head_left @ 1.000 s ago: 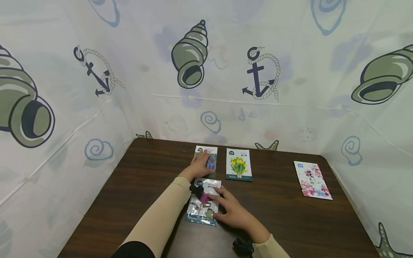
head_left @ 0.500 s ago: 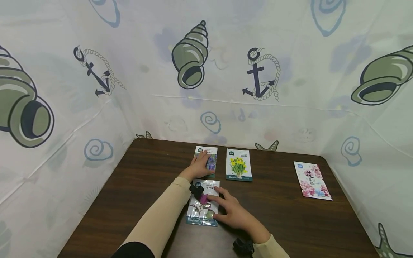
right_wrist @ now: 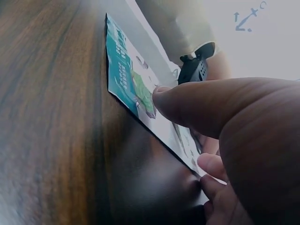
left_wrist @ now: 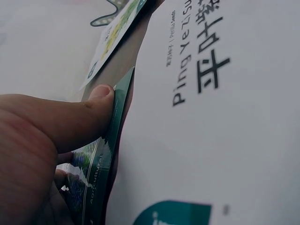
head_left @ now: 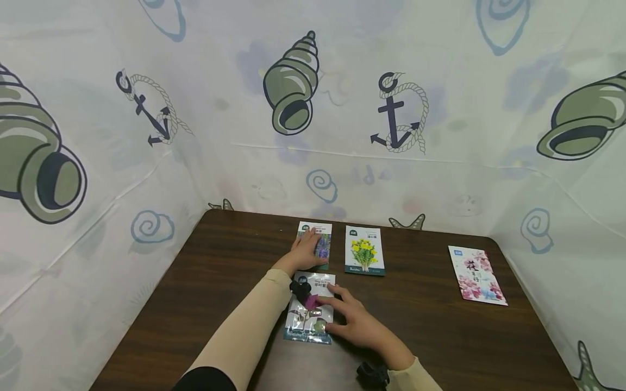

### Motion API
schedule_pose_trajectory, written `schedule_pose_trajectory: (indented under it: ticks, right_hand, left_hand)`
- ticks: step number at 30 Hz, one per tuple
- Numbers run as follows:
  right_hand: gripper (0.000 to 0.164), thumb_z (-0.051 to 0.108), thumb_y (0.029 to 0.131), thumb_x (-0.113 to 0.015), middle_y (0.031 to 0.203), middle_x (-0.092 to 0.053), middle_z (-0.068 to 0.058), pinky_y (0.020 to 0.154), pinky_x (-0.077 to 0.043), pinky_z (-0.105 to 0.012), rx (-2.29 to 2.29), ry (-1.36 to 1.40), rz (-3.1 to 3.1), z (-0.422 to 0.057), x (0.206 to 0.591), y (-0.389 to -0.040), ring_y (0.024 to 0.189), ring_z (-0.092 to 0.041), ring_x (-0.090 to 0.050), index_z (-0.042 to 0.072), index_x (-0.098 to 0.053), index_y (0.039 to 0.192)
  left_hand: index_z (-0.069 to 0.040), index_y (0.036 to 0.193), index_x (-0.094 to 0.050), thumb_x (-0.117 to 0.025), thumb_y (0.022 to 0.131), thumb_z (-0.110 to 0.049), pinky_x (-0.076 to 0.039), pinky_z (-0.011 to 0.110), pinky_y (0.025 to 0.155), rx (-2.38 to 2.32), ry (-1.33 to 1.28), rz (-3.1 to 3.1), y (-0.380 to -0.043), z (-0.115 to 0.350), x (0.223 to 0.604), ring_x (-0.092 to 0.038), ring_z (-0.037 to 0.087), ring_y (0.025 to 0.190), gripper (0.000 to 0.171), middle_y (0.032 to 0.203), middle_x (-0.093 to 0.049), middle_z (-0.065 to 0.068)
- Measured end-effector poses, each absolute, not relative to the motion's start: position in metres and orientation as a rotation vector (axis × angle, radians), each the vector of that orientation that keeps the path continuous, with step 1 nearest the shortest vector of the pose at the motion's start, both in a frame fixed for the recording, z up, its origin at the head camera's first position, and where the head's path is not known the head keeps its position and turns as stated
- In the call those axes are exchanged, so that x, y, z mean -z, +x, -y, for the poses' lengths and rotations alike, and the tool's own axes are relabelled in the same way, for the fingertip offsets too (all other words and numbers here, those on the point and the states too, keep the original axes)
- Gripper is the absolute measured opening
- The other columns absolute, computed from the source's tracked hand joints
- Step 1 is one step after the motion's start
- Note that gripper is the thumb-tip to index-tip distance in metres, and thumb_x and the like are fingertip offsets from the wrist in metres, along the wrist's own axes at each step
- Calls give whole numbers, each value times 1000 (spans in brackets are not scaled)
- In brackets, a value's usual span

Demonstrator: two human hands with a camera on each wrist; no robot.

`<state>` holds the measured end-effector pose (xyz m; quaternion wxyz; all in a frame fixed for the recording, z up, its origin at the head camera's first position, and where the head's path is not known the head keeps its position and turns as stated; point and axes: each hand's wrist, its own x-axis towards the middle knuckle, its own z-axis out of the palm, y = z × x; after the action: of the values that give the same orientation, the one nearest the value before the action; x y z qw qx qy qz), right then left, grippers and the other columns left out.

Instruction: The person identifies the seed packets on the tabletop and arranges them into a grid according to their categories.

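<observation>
On the far part of the table lies a seed packet with purple flowers; my left hand rests on it with fingers spread, covering its left side. In the left wrist view, the left thumb touches that packet's green bottom edge. Nearer to me is a perilla seed packet, white and silver with a teal bottom, partly under my left wrist. My right hand touches its right side with relaxed fingers. The right wrist view shows the thumb over the packet's face and fingertips by its edge.
A seed packet with yellow flowers lies right of the purple-flower one. Farther right is a pink blossom packet. The brown wooden table ends at a patterned cloth backdrop. Black wrist cameras are worn on both wrists.
The perilla packet shifts very slightly under the right fingers. Both hands otherwise keep their places; the whole head view moves a little to the right.
</observation>
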<state>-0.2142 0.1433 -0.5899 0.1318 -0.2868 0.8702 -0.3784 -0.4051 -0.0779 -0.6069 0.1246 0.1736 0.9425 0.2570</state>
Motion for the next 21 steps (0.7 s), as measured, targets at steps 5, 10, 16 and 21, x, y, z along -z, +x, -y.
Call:
schedule_pose_trajectory:
  ticks: [5,10,16,21]
  right_hand:
    - [59,31,106,-74,180,-27,-13,123,-32,-79,1158,-829,-2483,-145,589,-215,166,-47,-25,34,-54,161]
    - [54,28,107,-73,178,-28,-16,124,-35,-74,1204,-807,-2467,-150,578,-213,165,-45,-29,27,-58,159]
    - [57,25,107,-73,178,-29,-17,124,-37,-74,1180,-799,-2540,-162,568,-217,166,-44,-27,22,-55,161]
    - [58,22,106,-74,178,-29,-19,124,-35,-76,1207,-779,-2572,-173,561,-220,166,-48,-24,20,-55,161]
  left_hand:
    - [-16,175,-27,-79,99,-50,3,57,140,-770,516,-2746,-406,79,609,6,29,173,98,186,-3,8]
    - [-15,175,-28,-80,98,-51,3,57,140,-790,511,-2739,-407,78,611,6,29,173,100,186,-4,8]
    - [-16,175,-26,-79,99,-51,3,57,140,-761,509,-2748,-408,78,612,6,29,173,99,186,-3,8]
    - [-14,174,-28,-80,98,-49,2,57,140,-785,513,-2746,-408,79,613,5,31,173,99,186,-5,10]
